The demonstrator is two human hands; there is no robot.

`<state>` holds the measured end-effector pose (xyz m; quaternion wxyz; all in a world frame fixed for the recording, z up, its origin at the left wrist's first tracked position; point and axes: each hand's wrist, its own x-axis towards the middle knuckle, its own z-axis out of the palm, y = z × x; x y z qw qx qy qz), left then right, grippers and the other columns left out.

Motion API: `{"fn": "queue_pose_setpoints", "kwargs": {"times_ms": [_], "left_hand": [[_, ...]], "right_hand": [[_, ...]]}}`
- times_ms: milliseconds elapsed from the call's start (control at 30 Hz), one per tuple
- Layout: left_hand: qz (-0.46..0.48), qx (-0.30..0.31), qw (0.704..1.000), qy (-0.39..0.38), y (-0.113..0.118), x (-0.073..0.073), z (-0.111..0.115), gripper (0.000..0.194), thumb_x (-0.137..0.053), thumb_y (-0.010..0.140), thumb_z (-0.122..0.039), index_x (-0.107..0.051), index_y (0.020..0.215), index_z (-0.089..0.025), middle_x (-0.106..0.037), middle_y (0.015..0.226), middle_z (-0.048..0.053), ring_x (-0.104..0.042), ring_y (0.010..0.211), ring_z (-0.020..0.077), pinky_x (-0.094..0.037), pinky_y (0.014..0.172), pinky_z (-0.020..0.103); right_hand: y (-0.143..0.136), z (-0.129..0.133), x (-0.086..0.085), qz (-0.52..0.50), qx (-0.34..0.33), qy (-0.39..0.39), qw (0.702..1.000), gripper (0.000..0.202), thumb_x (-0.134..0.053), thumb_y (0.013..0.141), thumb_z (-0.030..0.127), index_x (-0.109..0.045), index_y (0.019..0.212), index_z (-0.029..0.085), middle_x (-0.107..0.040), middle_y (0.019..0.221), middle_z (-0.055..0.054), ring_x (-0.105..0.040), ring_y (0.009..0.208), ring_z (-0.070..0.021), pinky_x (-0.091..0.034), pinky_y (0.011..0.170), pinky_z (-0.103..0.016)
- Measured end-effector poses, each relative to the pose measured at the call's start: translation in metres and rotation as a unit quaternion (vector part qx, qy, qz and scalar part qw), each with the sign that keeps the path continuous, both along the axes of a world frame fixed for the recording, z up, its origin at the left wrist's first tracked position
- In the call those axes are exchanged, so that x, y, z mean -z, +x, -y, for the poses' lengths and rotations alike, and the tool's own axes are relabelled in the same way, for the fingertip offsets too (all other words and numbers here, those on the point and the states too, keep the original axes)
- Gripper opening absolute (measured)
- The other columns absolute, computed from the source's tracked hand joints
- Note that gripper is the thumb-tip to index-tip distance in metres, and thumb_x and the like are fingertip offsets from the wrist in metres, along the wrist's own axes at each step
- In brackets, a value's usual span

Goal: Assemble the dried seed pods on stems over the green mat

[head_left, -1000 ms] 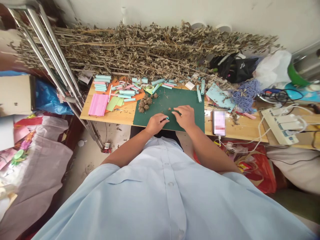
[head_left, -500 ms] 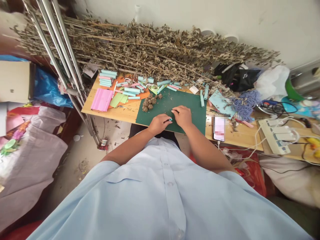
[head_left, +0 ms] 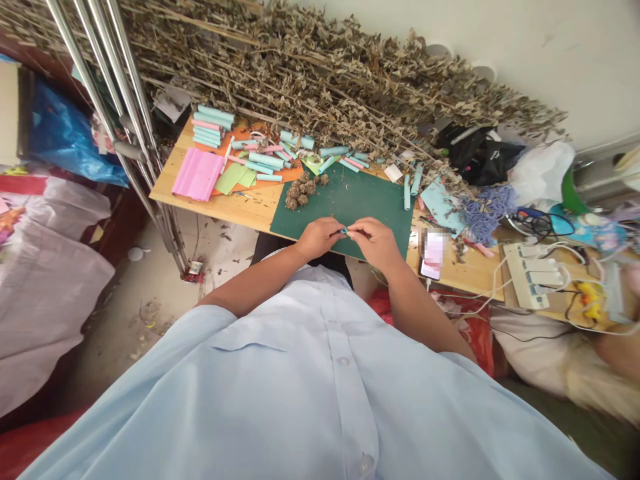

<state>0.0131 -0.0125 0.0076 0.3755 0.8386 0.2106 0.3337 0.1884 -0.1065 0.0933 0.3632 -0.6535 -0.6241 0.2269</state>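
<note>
Above the front edge of the green mat, both hands meet around a small light-blue paper roll. My left hand is closed around most of it, so only its end shows. At that end, the fingertips of my right hand are pinched together, touching the roll. A cluster of brown, crumbly balls lies on the mat's far left part. Beyond it, light-blue and pink paper rolls are scattered on the wooden table.
Dried leafy stalks are heaped along the back. A pink paper sheet lies at the left, beside metal poles. To the right are a phone, purple yarn and a power strip with cables.
My right hand has come down from the mat to the end of the paper roll, meeting my left hand. The camera view has shifted slightly.
</note>
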Motion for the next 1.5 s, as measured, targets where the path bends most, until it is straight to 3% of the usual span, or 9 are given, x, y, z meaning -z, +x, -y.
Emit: {"fn": "queue_pose_setpoints", "kwargs": {"times_ms": [267,500,1000,1267,1500], "left_hand": [[-0.015,0.001,1.0,0.014,0.001,0.0,0.0,0.035,-0.053,0.108,-0.042,-0.079,0.112,-0.018,-0.076,0.101,0.012,-0.07,0.096,0.0213,-0.054,0.088,0.033],[-0.011,0.001,1.0,0.029,0.001,0.003,0.002,0.036,-0.052,0.108,-0.043,-0.078,0.108,-0.018,-0.075,0.098,0.011,-0.07,0.095,0.0213,-0.053,0.085,0.032],[-0.01,0.002,1.0,0.021,0.003,0.001,0.003,0.037,-0.053,0.108,-0.045,-0.079,0.109,-0.019,-0.076,0.099,0.011,-0.07,0.094,0.0211,-0.053,0.084,0.032],[-0.008,0.0,1.0,0.011,0.003,0.001,0.003,0.034,-0.054,0.107,-0.042,-0.078,0.106,-0.018,-0.076,0.1,0.011,-0.07,0.094,0.0206,-0.053,0.083,0.03],[-0.008,0.003,1.0,0.018,0.003,0.0,0.003,0.028,-0.055,0.106,-0.033,-0.079,0.107,-0.018,-0.075,0.098,0.01,-0.07,0.095,0.0208,-0.052,0.084,0.03]], "right_hand": [[-0.001,-0.006,-0.001,0.073,-0.027,-0.008,0.997,0.01,-0.069,0.094,0.028,-0.078,0.095,0.027,-0.076,0.099,-0.005,-0.07,0.093,-0.0243,-0.057,0.089,-0.042],[-0.001,-0.01,-0.006,0.118,-0.038,-0.03,0.992,0.008,-0.069,0.093,0.026,-0.077,0.095,0.026,-0.074,0.094,-0.005,-0.068,0.088,-0.0238,-0.055,0.084,-0.039],[-0.002,-0.007,-0.005,0.135,-0.038,-0.028,0.99,0.011,-0.068,0.094,0.029,-0.077,0.089,0.028,-0.078,0.097,-0.005,-0.071,0.094,-0.0253,-0.057,0.091,-0.042],[-0.005,-0.008,-0.011,0.229,-0.075,-0.038,0.97,0.02,-0.059,0.099,0.026,-0.079,0.098,0.026,-0.076,0.106,-0.008,-0.069,0.098,-0.0261,-0.056,0.09,-0.041],[-0.004,-0.005,-0.012,0.191,-0.077,-0.036,0.978,0.013,-0.066,0.094,0.025,-0.078,0.1,0.026,-0.075,0.106,-0.008,-0.07,0.098,-0.0264,-0.058,0.091,-0.042]]}}
